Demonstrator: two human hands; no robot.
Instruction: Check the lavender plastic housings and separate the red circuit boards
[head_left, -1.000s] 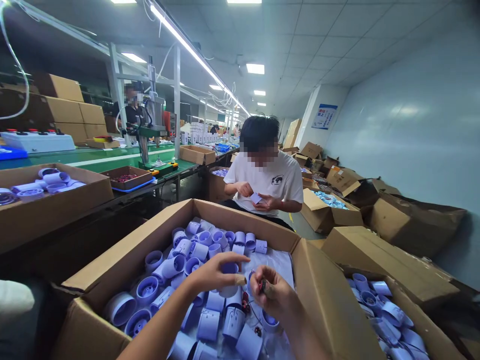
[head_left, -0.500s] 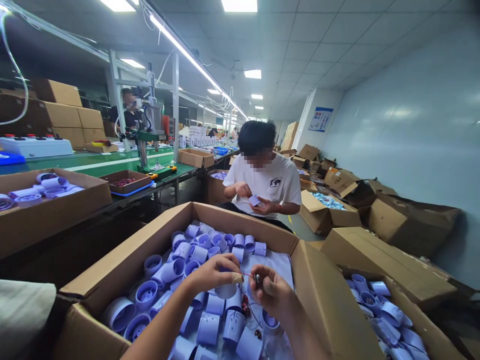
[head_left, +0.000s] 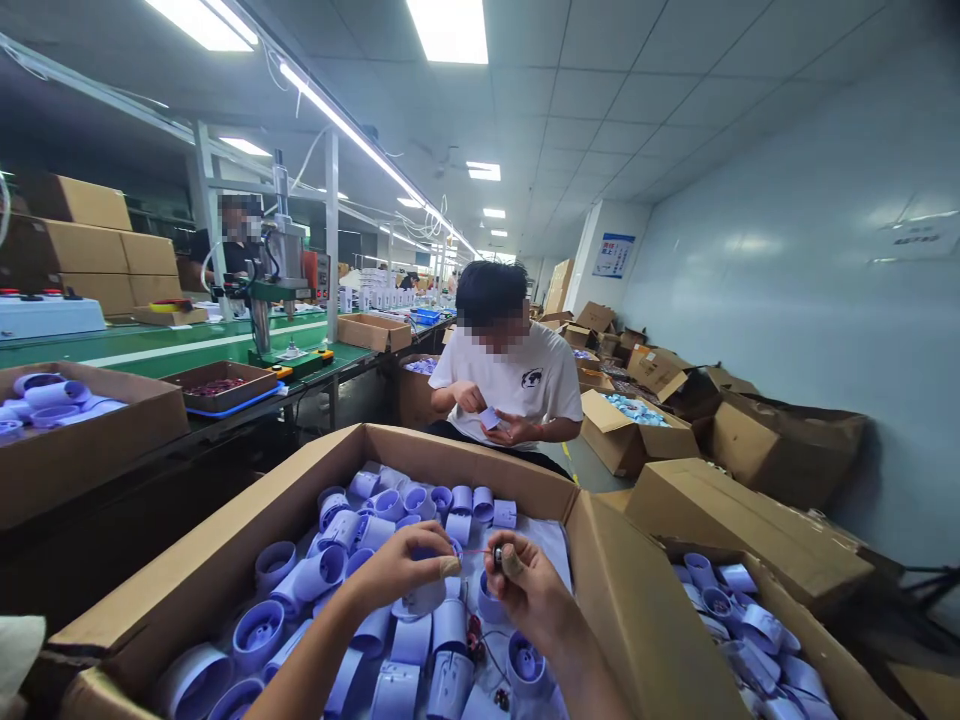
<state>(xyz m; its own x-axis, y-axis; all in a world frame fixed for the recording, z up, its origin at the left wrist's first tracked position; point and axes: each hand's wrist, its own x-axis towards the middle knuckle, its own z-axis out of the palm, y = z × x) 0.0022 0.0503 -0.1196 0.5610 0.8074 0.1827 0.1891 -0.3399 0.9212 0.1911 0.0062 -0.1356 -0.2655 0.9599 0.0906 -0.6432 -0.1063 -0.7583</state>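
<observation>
Over the open carton, my left hand (head_left: 409, 562) is closed around a pale purple plastic cup (head_left: 425, 600), which hangs just below the fingers. A thin red wire (head_left: 472, 551) stretches from the left fingertips to a small dark round part (head_left: 497, 553). That part is pinched between thumb and fingers of my right hand (head_left: 529, 585), to the right of the cup. The cup's inside is hidden by my left fingers. Beneath both hands lie many similar cups (head_left: 258, 636), tipped various ways, and a tangle of red and dark wired parts (head_left: 474, 635).
The carton's right flap (head_left: 637, 600) slants beside my right forearm. Another carton holds more cups (head_left: 757, 620) at the right. A co-worker (head_left: 506, 380) sits opposite, handling a similar cup. A press machine (head_left: 279, 260) and a brown tray (head_left: 217, 388) stand on the left bench.
The view has shifted, so things sit farther left in the picture. Both hands keep their holds, with the red wire still stretched between them.
</observation>
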